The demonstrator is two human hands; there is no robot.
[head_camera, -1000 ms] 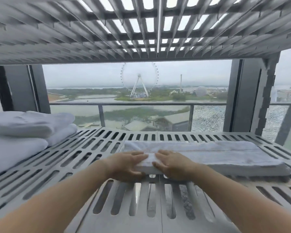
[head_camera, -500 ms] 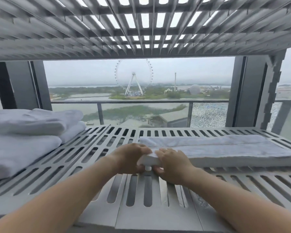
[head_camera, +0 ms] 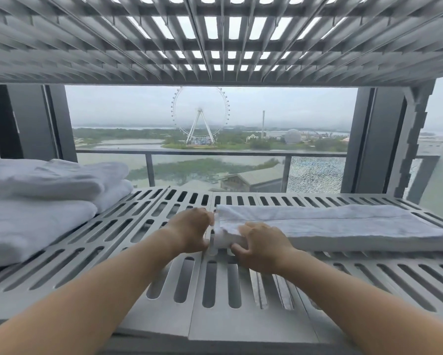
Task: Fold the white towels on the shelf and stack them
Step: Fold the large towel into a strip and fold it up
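Shelf (head_camera: 215, 326), slotted grey metal, carries all items. Stack of folded white towels (head_camera: 30, 226) sits at left, apparently the pile to build on. Towel (head_camera: 343, 226), folded into a long narrow strip, lies right of centre, running left to right, well apart from the stack. Left hand (head_camera: 189, 233) and right hand (head_camera: 262, 248) both hold its left end, raised slightly off the shelf. Fingers (head_camera: 238, 250) of each hand are curled round the cloth, grasping it. Judgement: the end is gripped for carrying rightward into a crosswise fold; stacking is not yet done.
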